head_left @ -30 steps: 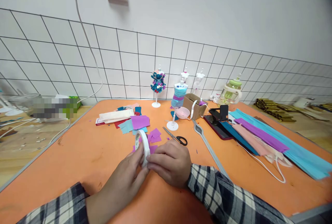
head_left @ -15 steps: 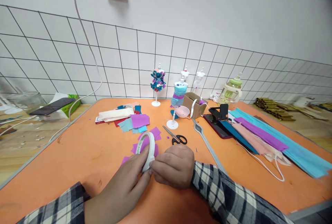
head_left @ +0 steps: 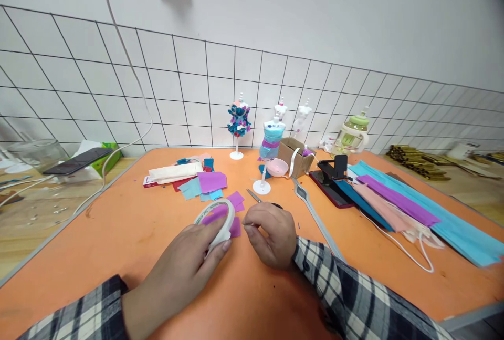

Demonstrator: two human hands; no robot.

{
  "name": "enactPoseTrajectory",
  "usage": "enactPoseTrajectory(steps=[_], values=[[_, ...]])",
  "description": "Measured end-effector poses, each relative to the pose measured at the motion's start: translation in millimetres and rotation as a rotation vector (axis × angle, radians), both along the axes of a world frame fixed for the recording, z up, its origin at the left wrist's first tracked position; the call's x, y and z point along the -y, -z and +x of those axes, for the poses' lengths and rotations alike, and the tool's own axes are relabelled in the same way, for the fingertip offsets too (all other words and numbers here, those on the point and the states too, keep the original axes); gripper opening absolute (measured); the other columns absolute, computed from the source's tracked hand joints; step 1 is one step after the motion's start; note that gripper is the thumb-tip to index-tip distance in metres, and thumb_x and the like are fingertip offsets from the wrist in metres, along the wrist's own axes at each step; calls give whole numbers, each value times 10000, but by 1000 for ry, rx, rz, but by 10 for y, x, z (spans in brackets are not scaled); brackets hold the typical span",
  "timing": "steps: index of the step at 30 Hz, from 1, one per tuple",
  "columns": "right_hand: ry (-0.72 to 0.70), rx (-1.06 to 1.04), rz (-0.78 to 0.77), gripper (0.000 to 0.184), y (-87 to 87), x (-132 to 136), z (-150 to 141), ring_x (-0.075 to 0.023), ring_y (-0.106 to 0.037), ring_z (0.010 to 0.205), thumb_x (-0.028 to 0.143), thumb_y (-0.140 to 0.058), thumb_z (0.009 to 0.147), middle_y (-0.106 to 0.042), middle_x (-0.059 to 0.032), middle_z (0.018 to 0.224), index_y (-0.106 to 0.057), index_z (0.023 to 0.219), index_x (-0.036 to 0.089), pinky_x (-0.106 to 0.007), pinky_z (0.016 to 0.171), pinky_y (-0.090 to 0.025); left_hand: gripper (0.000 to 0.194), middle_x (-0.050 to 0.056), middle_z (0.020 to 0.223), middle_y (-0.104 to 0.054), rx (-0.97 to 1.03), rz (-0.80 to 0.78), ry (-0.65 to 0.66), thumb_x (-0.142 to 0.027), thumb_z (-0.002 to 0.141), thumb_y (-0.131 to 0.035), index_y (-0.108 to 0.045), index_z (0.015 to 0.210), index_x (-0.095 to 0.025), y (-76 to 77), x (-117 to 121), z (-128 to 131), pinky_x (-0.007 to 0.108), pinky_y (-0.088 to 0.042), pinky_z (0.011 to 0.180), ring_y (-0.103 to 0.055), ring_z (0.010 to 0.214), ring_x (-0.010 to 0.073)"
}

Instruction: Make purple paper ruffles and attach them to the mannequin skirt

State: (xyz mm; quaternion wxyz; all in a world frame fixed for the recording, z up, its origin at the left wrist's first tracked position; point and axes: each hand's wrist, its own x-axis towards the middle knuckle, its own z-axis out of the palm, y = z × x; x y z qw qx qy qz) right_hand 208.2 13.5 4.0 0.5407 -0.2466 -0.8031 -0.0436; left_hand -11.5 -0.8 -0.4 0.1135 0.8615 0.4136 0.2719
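My left hand (head_left: 183, 258) grips a roll of white tape (head_left: 229, 220) between thumb and fingers, the ring tilted, with print along its inner face. To its right, apart from the roll, my right hand (head_left: 273, 235) is closed in a pinch; a tiny pale bit shows at its fingertips, too small to name. Behind that hand lies a pair of scissors (head_left: 254, 196), its handles mostly covered by the hand. Purple pieces (head_left: 236, 227) of cloth-like sheet rest on the orange table (head_left: 118, 224) behind and beneath the roll.
Beyond stands a small dress form (head_left: 271, 143) wrapped in blue with a purple band, near a pink bowl (head_left: 277, 167) and a cardboard box (head_left: 295, 158). A decorated form (head_left: 238, 119) is farther back. Coloured sheets (head_left: 397, 201) and a phone (head_left: 334, 193) lie right; scraps (head_left: 212, 182) left.
My right hand has come away from the tape roll, a little up and to the right. In my left hand the roll has tipped back to a flatter angle. The scissors are now more covered.
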Motion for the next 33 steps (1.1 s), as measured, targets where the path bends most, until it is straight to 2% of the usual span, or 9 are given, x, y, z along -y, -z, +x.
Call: enactPoseTrajectory(steps=[4,10,14,18,22,24,27,31,33], values=[[-19,63,87,197,-6,24,-22,-150,-690,759,314,-545,988,-751,-36,875,-639,1137,224,-275,676,-527,306,53,985,-778,14,13,-8,-399,1009,-424,-672,1112,-254,78,-20,9,335,-525,761,-716,860,252],[10,94,120,128,62,13,-98,-132,-652,689,341,-646,950,-729,-4,785,-651,907,221,-279,663,-494,357,63,912,-759,-33,-23,27,-402,1034,-349,-653,1056,-216,98,-15,42,336,-548,740,-717,826,241],[-2,132,93,92,71,0,-117,-138,-662,717,284,-617,954,-745,-7,813,-646,901,215,-279,676,-495,370,70,935,-756,-60,10,15,-401,1045,-328,-644,1062,-209,84,0,52,341,-558,733,-718,837,243],[-25,175,17,118,65,11,-108,-157,-675,745,242,-537,955,-746,-31,829,-641,914,205,-281,678,-513,403,98,991,-762,-122,119,17,-413,1060,-305,-611,1194,-187,118,-16,26,369,-566,735,-720,852,259],[-79,131,-65,124,72,30,-95,-149,-673,764,215,-511,947,-740,-40,868,-633,923,207,-263,696,-531,457,101,1001,-749,-203,204,30,-432,1071,-276,-457,1410,-184,109,-39,-14,367,-556,714,-702,833,254],[-91,107,-95,128,76,33,-86,-143,-669,771,208,-499,948,-732,-40,880,-625,924,212,-253,693,-529,475,95,990,-745,-242,252,28,-449,1072,-264,-409,1442,-189,79,-48,-27,367,-547,715,-693,818,251],[-36,98,-119,146,74,23,-70,-152,-652,772,214,-468,963,-705,-37,849,-604,909,212,-257,656,-497,473,76,915,-741,-277,317,33,-451,1077,-220,-407,1420,-186,12,-55,-32,353,-525,686,-683,762,243],[153,167,-170,188,62,18,-78,-166,-598,700,229,-399,980,-654,-35,802,-553,875,205,-275,592,-405,553,73,847,-719,-287,373,56,-545,1049,-269,-418,1388,-134,-87,-50,-28,342,-503,646,-672,721,246],[234,212,-181,184,63,27,-97,-161,-569,642,216,-381,963,-632,-32,783,-534,862,203,-283,566,-358,495,56,796,-691,-285,390,63,-517,1055,-278,-483,1307,-143,-113,-45,-26,336,-488,629,-660,696,242]])
